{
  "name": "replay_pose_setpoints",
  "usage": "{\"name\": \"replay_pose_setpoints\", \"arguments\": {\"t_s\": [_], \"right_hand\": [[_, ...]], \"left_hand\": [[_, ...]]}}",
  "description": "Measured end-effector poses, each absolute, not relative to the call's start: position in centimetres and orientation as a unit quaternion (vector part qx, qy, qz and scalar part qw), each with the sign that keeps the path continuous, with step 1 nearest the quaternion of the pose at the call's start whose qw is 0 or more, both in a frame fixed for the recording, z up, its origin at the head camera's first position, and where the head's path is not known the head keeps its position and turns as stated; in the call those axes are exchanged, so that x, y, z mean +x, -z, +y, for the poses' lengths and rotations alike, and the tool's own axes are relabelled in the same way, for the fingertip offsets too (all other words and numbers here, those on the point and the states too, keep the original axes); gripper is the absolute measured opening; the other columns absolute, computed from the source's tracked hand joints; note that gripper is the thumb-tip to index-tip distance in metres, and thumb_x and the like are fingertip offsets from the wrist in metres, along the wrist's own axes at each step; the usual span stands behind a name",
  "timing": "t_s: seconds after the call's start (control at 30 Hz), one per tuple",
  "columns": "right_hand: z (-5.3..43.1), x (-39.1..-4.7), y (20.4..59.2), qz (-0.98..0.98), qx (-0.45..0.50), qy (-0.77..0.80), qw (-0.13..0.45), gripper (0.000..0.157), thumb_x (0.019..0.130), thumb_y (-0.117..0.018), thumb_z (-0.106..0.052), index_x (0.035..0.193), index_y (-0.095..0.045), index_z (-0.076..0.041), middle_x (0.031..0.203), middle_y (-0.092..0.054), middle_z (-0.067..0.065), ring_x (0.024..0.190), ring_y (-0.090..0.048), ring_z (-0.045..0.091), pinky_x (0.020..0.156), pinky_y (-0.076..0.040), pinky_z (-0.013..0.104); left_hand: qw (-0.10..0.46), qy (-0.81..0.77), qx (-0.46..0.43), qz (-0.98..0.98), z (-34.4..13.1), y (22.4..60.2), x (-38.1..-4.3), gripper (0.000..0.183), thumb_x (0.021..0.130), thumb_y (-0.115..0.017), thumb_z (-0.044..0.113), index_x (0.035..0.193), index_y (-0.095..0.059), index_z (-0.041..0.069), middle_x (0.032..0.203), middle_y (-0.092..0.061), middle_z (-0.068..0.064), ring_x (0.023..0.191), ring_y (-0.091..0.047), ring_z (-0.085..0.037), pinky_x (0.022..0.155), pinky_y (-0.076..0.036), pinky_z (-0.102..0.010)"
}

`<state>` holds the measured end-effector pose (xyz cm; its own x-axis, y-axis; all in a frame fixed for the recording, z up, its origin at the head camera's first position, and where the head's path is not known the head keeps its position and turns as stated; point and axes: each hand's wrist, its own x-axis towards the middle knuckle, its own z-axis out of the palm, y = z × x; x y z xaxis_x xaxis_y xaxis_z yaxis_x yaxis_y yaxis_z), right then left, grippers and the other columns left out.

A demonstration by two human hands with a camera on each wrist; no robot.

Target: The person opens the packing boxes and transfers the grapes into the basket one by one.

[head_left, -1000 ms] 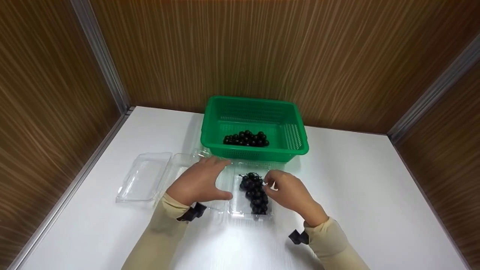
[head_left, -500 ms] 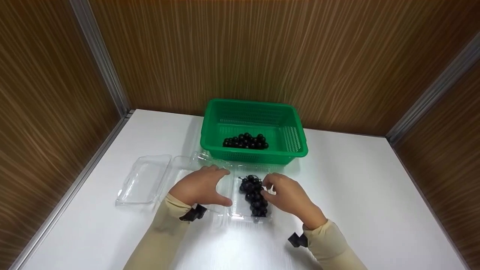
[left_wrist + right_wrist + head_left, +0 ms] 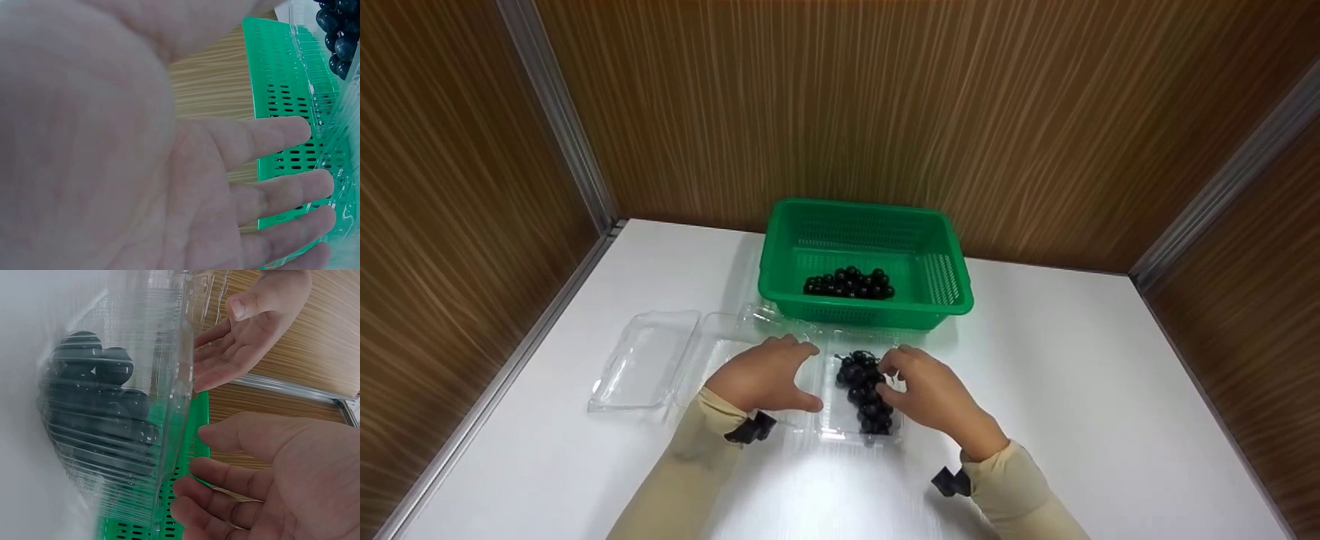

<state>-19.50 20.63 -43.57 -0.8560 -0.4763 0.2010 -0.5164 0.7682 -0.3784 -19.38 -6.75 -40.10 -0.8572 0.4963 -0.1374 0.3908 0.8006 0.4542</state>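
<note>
A bunch of dark grapes (image 3: 866,391) lies in a clear plastic clamshell box (image 3: 834,420) in the head view. My left hand (image 3: 769,375) hovers over clear plastic left of the bunch, fingers and thumb spread wide, and its palm and straight fingers show bare in the left wrist view. Right at the bunch's right side is my right hand (image 3: 934,390), thumb and fingers apart and loosely bent. From the right wrist, the ribbed box wall (image 3: 174,394) stands before those fingertips (image 3: 183,486), with nothing between thumb and fingers.
Behind the box stands a green perforated basket (image 3: 866,308) with more dark grapes (image 3: 850,283) inside. A second clear clamshell, its left half (image 3: 649,360) lying flat, is on the white table (image 3: 1057,375) to the left. Wood-patterned panels (image 3: 870,112) enclose the table.
My right hand has shifted slightly left, closer over the grapes. The left hand keeps its spread pose nearly in place. The head view has tilted a little.
</note>
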Motion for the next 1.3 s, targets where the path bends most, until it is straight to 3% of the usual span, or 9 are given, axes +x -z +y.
{"name": "replay_pose_setpoints", "arguments": {"t_s": [0.13,0.33,0.57,0.83,0.97,1.13,1.3], "right_hand": [[20.6,-19.5,43.5,-0.939,0.271,-0.208,0.050,0.020,0.091,-0.079,-0.016,0.106,-0.070,-0.007,0.099,-0.066,0.004,0.091,-0.064,0.020,0.078,-0.056,0.041],[20.6,-19.5,43.5,-0.937,0.293,-0.191,0.023,0.015,0.091,-0.078,-0.015,0.102,-0.070,-0.009,0.091,-0.068,0.001,0.084,-0.063,0.017,0.075,-0.055,0.039],[20.3,-19.7,44.0,-0.926,0.342,-0.161,0.026,0.019,0.088,-0.081,-0.013,0.105,-0.074,-0.006,0.096,-0.069,0.005,0.090,-0.066,0.021,0.083,-0.057,0.042],[20.3,-19.6,44.6,-0.924,0.364,-0.121,0.018,0.019,0.088,-0.082,-0.018,0.106,-0.079,-0.012,0.103,-0.073,0.001,0.097,-0.067,0.022,0.087,-0.052,0.045],[20.2,-19.5,44.9,-0.922,0.374,-0.104,0.023,0.023,0.086,-0.083,-0.020,0.108,-0.080,-0.013,0.101,-0.071,0.002,0.094,-0.065,0.022,0.082,-0.049,0.044],[20.2,-19.4,45.0,-0.922,0.375,-0.098,0.021,0.029,0.085,-0.083,-0.019,0.112,-0.077,-0.010,0.105,-0.070,0.006,0.097,-0.066,0.025,0.086,-0.052,0.047],[20.0,-19.6,45.1,-0.928,0.360,-0.096,0.020,0.025,0.085,-0.084,-0.019,0.105,-0.074,-0.008,0.102,-0.069,0.006,0.094,-0.066,0.027,0.087,-0.053,0.048]], "left_hand": [[0.122,-0.211,0.243,0.939,-6.5,40.0,-19.4,0.077,0.082,-0.083,0.038,0.146,-0.056,0.005,0.142,-0.056,-0.022,0.133,-0.051,-0.039,0.106,-0.048,-0.051],[0.142,-0.202,0.230,0.941,-6.3,40.2,-19.4,0.080,0.084,-0.082,0.042,0.150,-0.052,0.009,0.152,-0.050,-0.021,0.143,-0.045,-0.040,0.112,-0.043,-0.053],[0.143,-0.200,0.230,0.942,-6.0,40.5,-19.4,0.081,0.083,-0.083,0.042,0.150,-0.052,0.010,0.151,-0.052,-0.019,0.142,-0.046,-0.039,0.111,-0.044,-0.052],[0.129,-0.171,0.234,0.948,-5.4,41.1,-19.0,0.078,0.078,-0.086,0.043,0.144,-0.059,0.011,0.131,-0.064,-0.014,0.124,-0.057,-0.036,0.100,-0.051,-0.050],[0.119,-0.166,0.241,0.949,-5.0,41.2,-18.8,0.080,0.075,-0.089,0.041,0.143,-0.059,0.010,0.126,-0.066,-0.015,0.118,-0.059,-0.037,0.094,-0.053,-0.051],[0.098,-0.154,0.254,0.950,-4.8,41.4,-18.7,0.080,0.071,-0.091,0.040,0.139,-0.062,0.009,0.115,-0.065,-0.015,0.107,-0.060,-0.036,0.086,-0.055,-0.051],[0.093,-0.147,0.257,0.950,-4.7,41.5,-18.6,0.079,0.069,-0.093,0.040,0.134,-0.063,0.008,0.107,-0.063,-0.015,0.101,-0.059,-0.035,0.081,-0.054,-0.049]]}}
